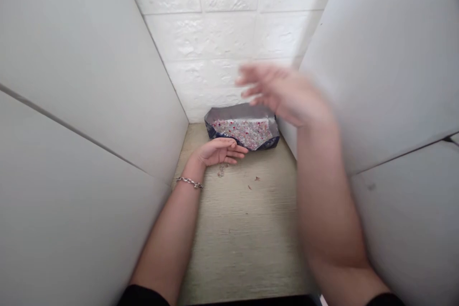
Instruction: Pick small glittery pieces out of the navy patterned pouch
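A low dark-blue tray of folded paper or card (pixel 269 143), pale grey inside, stands at the far end of the wooden surface. Many tiny beads (pixel 244 133), pink, red, white and clear, cover its bottom. My left hand (pixel 220 151) is at the tray's front left side, fingers stretched out and nothing visible in them. Just below those fingers lies a small cluster of clear bits (pixel 221 170). Raised above the tray's right end, my right hand (pixel 279 88) is smeared by motion; its fingers look apart, and I see nothing held.
Grey panels rise close on the left (pixel 82 57) and right (pixel 387 67). A white embossed wall (pixel 229 33) closes off the back. A few small brown crumbs (pixel 257 179) lie on the wooden surface (pixel 240 244). A silver bracelet (pixel 190 182) circles my left wrist.
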Tool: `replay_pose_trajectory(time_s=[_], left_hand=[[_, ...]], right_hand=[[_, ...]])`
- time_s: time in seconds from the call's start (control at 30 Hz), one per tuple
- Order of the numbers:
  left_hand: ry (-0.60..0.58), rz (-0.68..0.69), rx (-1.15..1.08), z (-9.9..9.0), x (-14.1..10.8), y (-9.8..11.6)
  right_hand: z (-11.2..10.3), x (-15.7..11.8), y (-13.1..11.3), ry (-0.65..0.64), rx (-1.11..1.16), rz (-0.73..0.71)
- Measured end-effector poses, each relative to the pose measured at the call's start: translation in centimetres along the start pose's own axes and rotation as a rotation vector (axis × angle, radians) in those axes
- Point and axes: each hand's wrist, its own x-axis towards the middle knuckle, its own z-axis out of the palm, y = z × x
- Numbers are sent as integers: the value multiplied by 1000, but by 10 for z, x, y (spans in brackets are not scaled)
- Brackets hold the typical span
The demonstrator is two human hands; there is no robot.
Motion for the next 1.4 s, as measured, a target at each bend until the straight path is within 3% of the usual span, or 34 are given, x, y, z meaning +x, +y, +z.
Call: replay_pose_trajectory(time_s=[0.07,0.13,0.23,0.37,0.63,0.7,0.83,0.93,1.0,1.07,1.23,1.4], left_hand=[[0,13,-16,-1,0,1],[2,19,-28,-1,0,2],[18,16,-37,0,1,2],[30,14,-47,0,2,2],[62,2,-42,1,2,3],[66,7,-46,1,2,3],[72,27,-65,1,3,2],[80,48,-96,2,4,2],[86,62,-123,3,5,2],[93,71,-138,3,6,2],[103,66,-144,3,7,1],[111,60,-165,5,8,2]], right_hand=[[10,20,35,-90,-328,59],[17,36,72,-111,-797,118],[23,46,112,-196,-1105,207],[29,50,132,-217,-1198,184],[34,51,148,-200,-1145,188],[32,51,151,-148,-1047,186],[26,52,150,133,-585,178],[22,52,142,258,47,264],[20,50,135,286,495,366],[20,48,131,299,807,452],[20,46,138,291,1037,556],[24,46,151,169,1100,501]])
